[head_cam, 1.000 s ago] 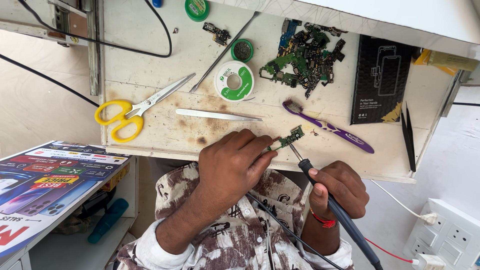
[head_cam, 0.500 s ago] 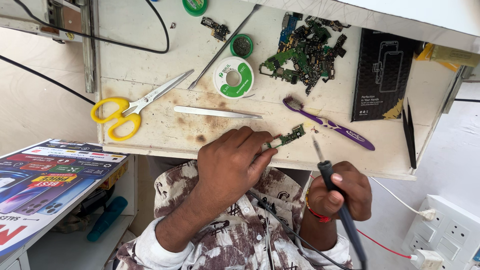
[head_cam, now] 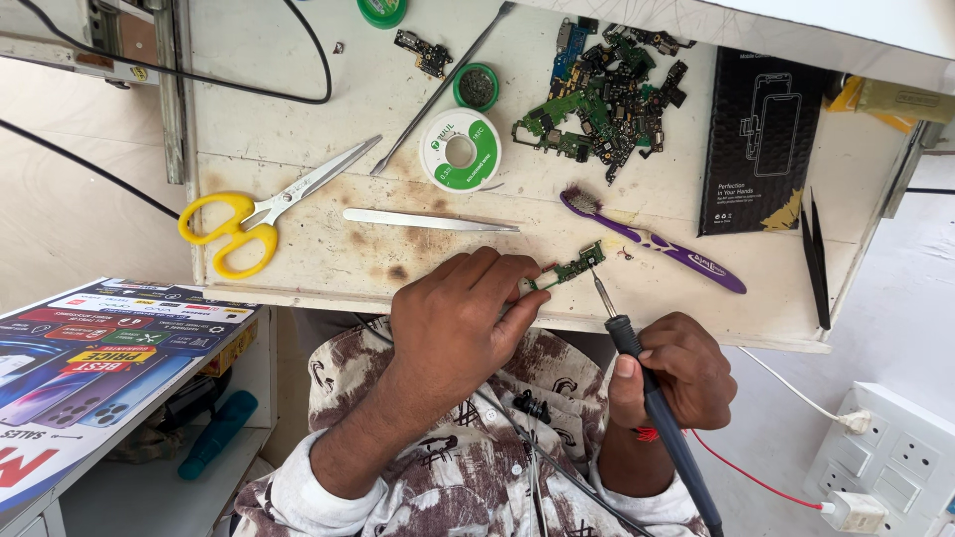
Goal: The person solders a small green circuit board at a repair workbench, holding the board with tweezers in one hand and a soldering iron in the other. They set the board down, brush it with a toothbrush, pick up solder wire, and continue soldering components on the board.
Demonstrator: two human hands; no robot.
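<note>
Green little circuit board point(head_cam: 569, 268) is pinched in my left hand point(head_cam: 463, 318) fingertips at the near edge of the worn white bench point(head_cam: 318, 249), while my right hand point(head_cam: 676, 373) is wrapped around the soldering iron point(head_cam: 647, 388), tip just beside the board's right end.

Black flat box point(head_cam: 764, 139) upper right on bench; colourful poster point(head_cam: 90, 348) lower left.
</note>
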